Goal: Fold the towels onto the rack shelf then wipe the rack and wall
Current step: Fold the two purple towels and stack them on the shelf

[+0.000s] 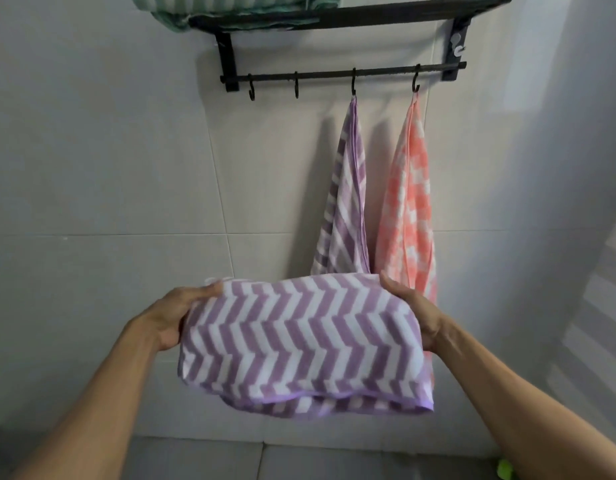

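head, left hand (176,318): grips left end of folded towel (299,337)
right hand (415,313): grips right end
folded towel: held mid-air, below rack (334,19)
hooks: purple towel (346,195), pink towel (408,209) hang
shelf: green towel (230,10)

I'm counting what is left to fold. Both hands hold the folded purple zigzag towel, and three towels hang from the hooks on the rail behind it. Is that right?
Not quite: the head view shows two towels on the hooks, not three: a purple striped towel and a pink checked towel. The rest holds: the left hand and right hand hold the folded purple zigzag towel.
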A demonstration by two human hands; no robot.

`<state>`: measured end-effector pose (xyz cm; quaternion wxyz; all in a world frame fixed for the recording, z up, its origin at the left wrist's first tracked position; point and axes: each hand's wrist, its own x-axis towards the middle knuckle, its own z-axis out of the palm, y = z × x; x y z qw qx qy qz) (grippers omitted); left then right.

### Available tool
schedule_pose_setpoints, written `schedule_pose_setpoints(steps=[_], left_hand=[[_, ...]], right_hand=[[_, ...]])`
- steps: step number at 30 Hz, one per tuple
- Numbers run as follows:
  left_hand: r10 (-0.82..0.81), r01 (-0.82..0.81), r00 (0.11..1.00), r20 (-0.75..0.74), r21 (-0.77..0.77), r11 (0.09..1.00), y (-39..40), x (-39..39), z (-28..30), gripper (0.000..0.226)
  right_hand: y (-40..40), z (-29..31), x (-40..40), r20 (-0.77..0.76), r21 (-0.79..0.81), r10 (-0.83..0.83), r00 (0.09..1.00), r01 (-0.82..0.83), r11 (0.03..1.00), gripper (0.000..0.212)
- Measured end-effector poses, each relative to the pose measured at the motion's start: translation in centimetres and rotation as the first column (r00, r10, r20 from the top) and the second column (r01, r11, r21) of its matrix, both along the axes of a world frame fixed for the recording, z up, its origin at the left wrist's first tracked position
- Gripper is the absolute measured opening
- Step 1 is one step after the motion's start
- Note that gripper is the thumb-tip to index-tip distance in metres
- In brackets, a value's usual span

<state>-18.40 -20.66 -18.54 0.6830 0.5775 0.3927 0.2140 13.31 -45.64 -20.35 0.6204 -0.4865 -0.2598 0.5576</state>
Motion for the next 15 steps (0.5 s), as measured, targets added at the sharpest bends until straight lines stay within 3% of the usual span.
schedule_pose_setpoints(steps=[2, 5, 8, 11, 13, 15], left_hand=[[-0.019, 0.022, 0.999, -0.05, 0.06, 0.998, -0.3, -0.3, -0.3, 0.065], [0.017, -0.017, 0.999, -0.031, 0.0, 1.0, -0.9, -0.5, -1.4, 0.054], [-0.123, 0.123, 0.99, -0.063, 0.001, 0.992, -1.5, -0.6, -2.3, 0.073], [-0.057, 0.063, 0.997, -0.059, 0.105, 0.992, -1.3, -0.2, -1.3, 0.07], [0.087, -0.113, 0.987, 0.133, 0.208, 0.971, -0.4, 0.4, 1.7, 0.064], [0.157, -0.283, 0.917, 0.367, 0.323, 0.903, 0.7, 0.1, 5.9, 0.065]], right_hand=[[0.0, -0.6, 0.0, 0.009, -0.022, 0.013, 1.0, -0.012, 1.0, 0.058], [-0.3, -2.1, 0.1, -0.085, -0.016, 0.002, 0.996, -0.003, 1.0, 0.059], [-0.9, -2.5, -0.4, -0.129, -0.044, 0.029, 0.991, -0.035, 0.998, 0.054], [-0.3, -0.4, -0.4, 0.079, -0.062, 0.028, 0.996, -0.023, 0.998, 0.042], [0.5, 3.6, 0.1, 0.281, 0.072, -0.094, 0.955, 0.076, 0.994, 0.033], [1.2, 8.1, 0.9, 0.419, 0.302, -0.293, 0.859, 0.173, 0.938, 0.029]])
